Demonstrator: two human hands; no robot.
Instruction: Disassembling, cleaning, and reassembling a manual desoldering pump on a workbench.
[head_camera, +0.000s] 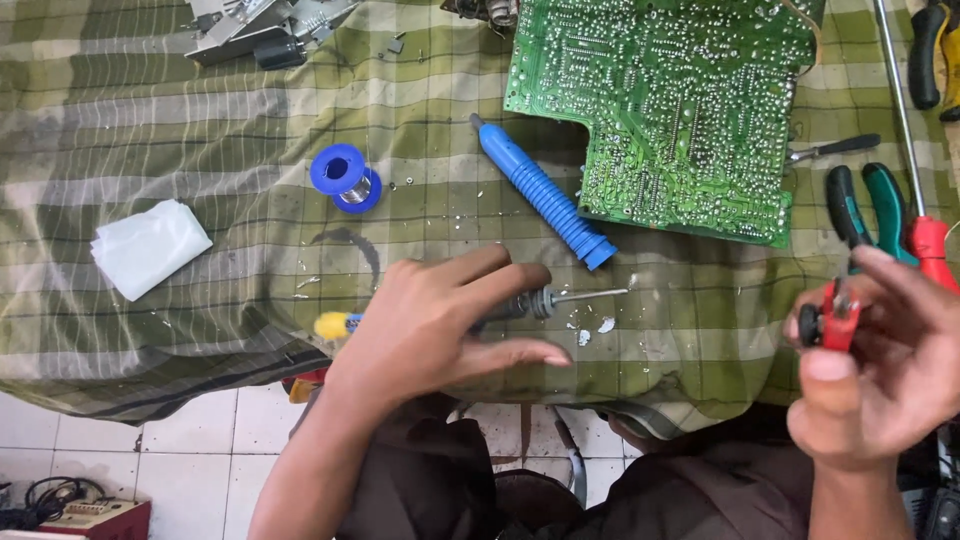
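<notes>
Right hand (880, 360) around red cutters (830, 318)

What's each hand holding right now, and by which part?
Left hand: soldering iron, gripped around its handle, metal tip pointing right over the cloth. Right hand: small red-and-black part, pinched between thumb and fingers; which part of it is gripped cannot be told.

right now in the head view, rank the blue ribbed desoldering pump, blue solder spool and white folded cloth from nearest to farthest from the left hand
1. The blue ribbed desoldering pump, just above and to the right of the left hand.
2. The blue solder spool, above the hand and a little left; close to the pump in distance, so this order is narrow.
3. The white folded cloth, far out to the left.
</notes>
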